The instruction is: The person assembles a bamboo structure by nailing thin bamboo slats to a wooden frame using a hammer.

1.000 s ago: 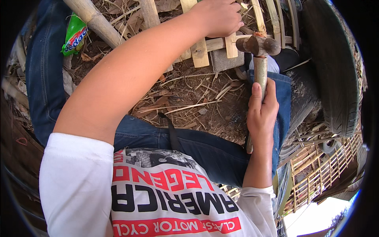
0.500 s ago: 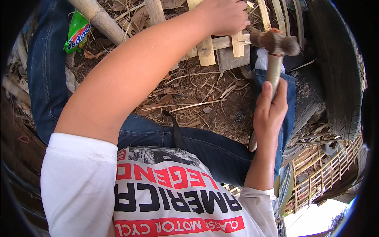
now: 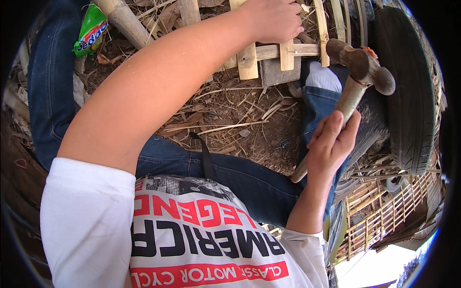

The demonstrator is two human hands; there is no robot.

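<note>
My right hand (image 3: 333, 139) grips a ball-peen hammer (image 3: 350, 98) by its wooden handle, thumb along the shaft. The rusty hammer head is raised to the right of a frame of bamboo slats. My left hand (image 3: 276, 21) is at the top of the picture, fingers curled in over the slats; what they hold is hidden. Just below it a short bamboo slat (image 3: 287, 58) crosses a horizontal bamboo strip (image 3: 307, 50). A wider slat (image 3: 247, 67) crosses the same strip farther left. Under the strip lies a grey block (image 3: 274, 76).
A worn tire (image 3: 408, 96) stands at the right, with a woven bamboo panel (image 3: 384, 216) below it. A thick bamboo pole (image 3: 126, 24) and a green packet (image 3: 91, 31) lie at the upper left. Dry straw and leaves cover the soil between my jeans-clad legs (image 3: 230, 177).
My right hand has swung the hammer back, away from the slats to the right, and its head has tilted. My left hand stays over the slats. The view has shifted slightly.
</note>
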